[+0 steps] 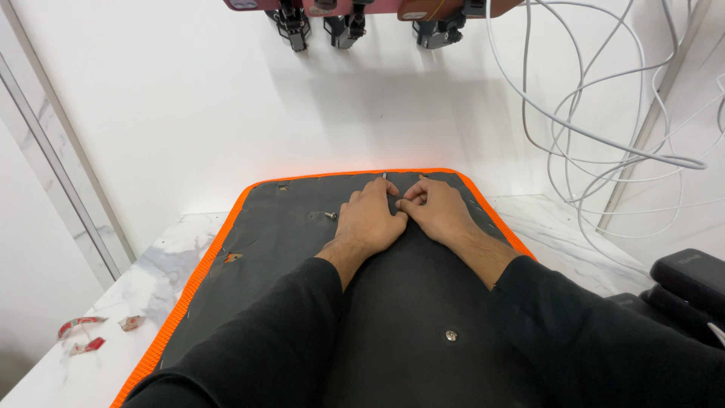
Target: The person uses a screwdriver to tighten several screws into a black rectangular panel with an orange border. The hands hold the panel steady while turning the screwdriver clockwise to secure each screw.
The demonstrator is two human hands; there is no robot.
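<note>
So, marble counter [162, 261] by a white wall, dark orange-edged mat [302, 227] mid-frame; my left hand [370, 219] and right hand [436, 213] meet fingertips, pinching something tiny.

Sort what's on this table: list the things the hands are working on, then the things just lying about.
In hand:
- left hand and right hand, fingertips pressed together on the mat
- dark mat with orange edging
- small screw beside the left hand

Lying about:
- red and clear scraps on the marble table
- white cables
- black case
</note>
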